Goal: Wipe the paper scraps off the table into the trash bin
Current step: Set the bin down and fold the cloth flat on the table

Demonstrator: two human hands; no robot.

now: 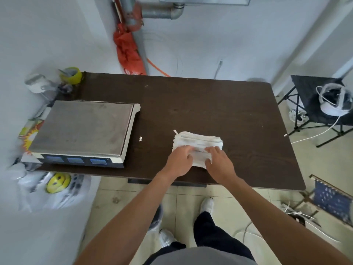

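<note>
Now both my hands press flat on a folded white cloth [197,148] near the front of the dark table [238,111]: left hand [179,162] and right hand [219,163], fingers spread, not gripping. One paper scrap [140,139] lies between cloth and scale [84,129]; another [285,135] at the right edge. Trash bin not identifiable.

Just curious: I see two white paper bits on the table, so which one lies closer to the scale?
The scrap just right of the scale, left of the cloth. The other scrap sits at the table's far right edge.
</note>
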